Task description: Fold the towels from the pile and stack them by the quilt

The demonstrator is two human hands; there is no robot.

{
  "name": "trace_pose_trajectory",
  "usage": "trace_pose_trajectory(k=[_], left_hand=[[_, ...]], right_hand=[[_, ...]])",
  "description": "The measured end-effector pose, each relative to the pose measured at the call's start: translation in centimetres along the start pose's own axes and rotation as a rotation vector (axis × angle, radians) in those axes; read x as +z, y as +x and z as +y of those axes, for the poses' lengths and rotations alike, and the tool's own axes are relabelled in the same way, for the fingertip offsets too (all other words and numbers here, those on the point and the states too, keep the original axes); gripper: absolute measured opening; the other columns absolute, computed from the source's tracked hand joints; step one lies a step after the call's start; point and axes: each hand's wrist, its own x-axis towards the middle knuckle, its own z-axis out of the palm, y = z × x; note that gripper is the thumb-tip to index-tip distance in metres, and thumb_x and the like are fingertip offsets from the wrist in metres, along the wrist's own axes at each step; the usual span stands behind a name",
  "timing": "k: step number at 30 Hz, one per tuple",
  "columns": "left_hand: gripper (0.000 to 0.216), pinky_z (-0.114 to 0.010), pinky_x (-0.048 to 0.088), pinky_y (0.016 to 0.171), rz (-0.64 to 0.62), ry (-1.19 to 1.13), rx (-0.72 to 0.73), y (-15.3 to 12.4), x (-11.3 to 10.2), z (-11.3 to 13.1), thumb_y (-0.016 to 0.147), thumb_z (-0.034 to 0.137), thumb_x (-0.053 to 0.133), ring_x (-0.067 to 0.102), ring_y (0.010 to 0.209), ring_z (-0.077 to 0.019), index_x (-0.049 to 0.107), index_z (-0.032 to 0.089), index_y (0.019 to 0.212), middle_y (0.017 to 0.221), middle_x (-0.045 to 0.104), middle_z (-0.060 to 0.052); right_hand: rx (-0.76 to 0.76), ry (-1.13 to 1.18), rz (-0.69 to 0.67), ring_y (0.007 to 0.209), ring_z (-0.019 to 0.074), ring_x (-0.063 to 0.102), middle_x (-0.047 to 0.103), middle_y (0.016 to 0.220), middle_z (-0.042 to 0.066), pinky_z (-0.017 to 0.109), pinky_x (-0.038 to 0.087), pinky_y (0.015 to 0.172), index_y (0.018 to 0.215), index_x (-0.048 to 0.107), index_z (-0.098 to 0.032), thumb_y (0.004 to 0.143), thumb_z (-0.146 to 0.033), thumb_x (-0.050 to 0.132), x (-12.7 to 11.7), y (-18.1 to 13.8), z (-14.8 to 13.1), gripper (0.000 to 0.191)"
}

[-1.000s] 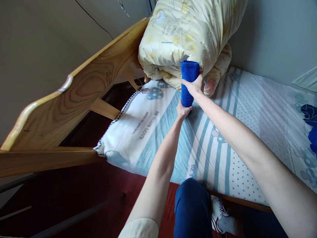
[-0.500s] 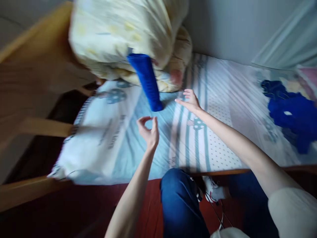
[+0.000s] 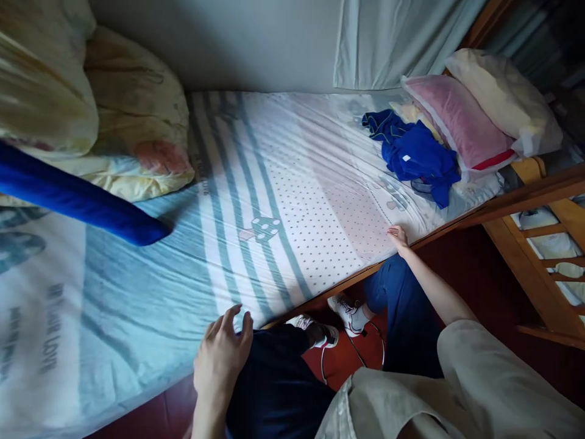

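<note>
My left hand (image 3: 222, 361) rests at the near edge of the striped bed sheet (image 3: 283, 201), fingers spread and empty. Further right, my right hand (image 3: 398, 236) lies flat on the sheet's edge, holding nothing. A rolled blue towel (image 3: 77, 198) leans from the sheet up against the yellow folded quilt (image 3: 91, 116) at the left, apart from both hands. A crumpled blue garment (image 3: 418, 155) lies on the bed at the far right, well beyond my right hand.
A pink pillow (image 3: 457, 122) and a cream pillow (image 3: 503, 97) are stacked at the right end of the bed. The wooden bed frame (image 3: 539, 201) runs along the right. My knees and white shoes (image 3: 350, 314) are over a red floor.
Both hands let go of the rolled blue towel, which stays leaning on the quilt. My view swung right; both hands drew back to the near edge of the bed.
</note>
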Motion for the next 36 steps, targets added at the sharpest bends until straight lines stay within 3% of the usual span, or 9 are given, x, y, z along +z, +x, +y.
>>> trace_pose_trajectory(k=[4,8,13,16,18,22,26,33,36], left_hand=[[0.054,-0.060,0.055,0.104,0.055,0.177,0.078,-3.1,1.1,1.9,0.099,0.041,0.043,0.064,0.130,-0.0420,0.065,0.017,0.143,0.130,0.074,-0.021],[0.062,-0.055,0.050,0.116,-0.068,0.188,0.246,-4.5,5.4,5.5,0.096,0.034,0.047,0.057,0.144,-0.0379,0.055,0.019,0.156,0.147,0.065,-0.020],[0.061,-0.059,0.045,0.120,-0.213,0.225,0.332,-3.2,12.5,14.6,0.102,0.031,0.044,0.040,0.157,-0.0396,0.049,0.014,0.160,0.169,0.038,-0.024],[0.063,-0.068,0.048,0.112,-0.309,0.287,0.310,-1.5,15.5,19.7,0.102,0.028,0.047,0.039,0.156,-0.0429,0.043,0.023,0.165,0.170,0.038,-0.023],[0.066,-0.074,0.051,0.104,-0.344,0.341,0.287,-0.6,17.0,21.3,0.100,0.025,0.049,0.042,0.152,-0.0470,0.042,0.026,0.166,0.166,0.043,-0.025],[0.072,-0.075,0.057,0.094,-0.312,0.410,0.304,0.2,18.8,20.8,0.095,0.022,0.050,0.049,0.144,-0.0506,0.041,0.027,0.166,0.161,0.048,-0.028],[0.070,-0.075,0.057,0.095,-0.289,0.436,0.345,0.3,19.7,19.4,0.093,0.022,0.049,0.053,0.140,-0.0507,0.047,0.026,0.163,0.158,0.053,-0.027],[0.069,-0.076,0.057,0.094,-0.310,0.463,0.354,0.3,20.1,19.0,0.094,0.015,0.040,0.053,0.141,-0.0508,0.048,0.024,0.162,0.162,0.049,-0.026],[0.068,-0.076,0.059,0.092,-0.284,0.459,0.364,0.2,20.4,18.9,0.094,0.018,0.040,0.053,0.141,-0.0509,0.049,0.023,0.162,0.159,0.051,-0.027]], right_hand=[[0.079,0.120,0.006,0.098,0.0209,0.071,0.074,0.094,0.004,0.032,0.059,0.087,0.093,0.058,-0.024,0.066,-0.028,0.066,-4.7,1.5,2.9,0.029],[0.101,0.185,-0.052,0.106,0.0210,0.070,0.075,0.113,0.007,0.033,0.059,0.088,0.100,0.063,-0.024,0.070,-0.029,0.066,-7.9,3.6,3.1,0.031],[0.043,0.297,-0.043,0.122,0.0224,0.066,0.067,0.140,0.009,0.036,0.060,0.097,0.120,0.065,-0.027,0.070,-0.026,0.067,-11.6,9.0,0.4,0.050],[-0.014,0.363,-0.039,0.124,0.0220,0.066,0.063,0.146,0.007,0.040,0.061,0.101,0.131,0.061,-0.032,0.071,-0.026,0.068,-13.4,13.2,-2.2,0.061],[-0.047,0.395,-0.038,0.123,0.0218,0.067,0.061,0.148,0.005,0.042,0.061,0.103,0.134,0.060,-0.035,0.072,-0.025,0.068,-14.2,15.9,-3.9,0.064],[-0.053,0.465,-0.016,0.121,0.0185,0.068,0.058,0.153,0.004,0.043,0.059,0.107,0.144,0.052,-0.037,0.069,-0.017,0.064,-14.2,20.6,-6.5,0.078],[-0.014,0.453,0.016,0.123,0.0158,0.066,0.054,0.157,0.005,0.040,0.058,0.105,0.149,0.048,-0.037,0.065,-0.013,0.059,-12.9,23.4,-7.6,0.088],[-0.072,0.410,0.037,0.115,0.0150,0.063,0.062,0.128,0.006,0.040,0.056,0.104,0.122,0.064,-0.025,0.081,-0.023,0.058,-12.3,24.8,-9.2,0.041],[-0.136,0.429,0.023,0.120,0.0157,0.063,0.063,0.127,0.005,0.041,0.054,0.107,0.121,0.065,-0.025,0.084,-0.029,0.059,-12.8,23.0,-9.6,0.038]])
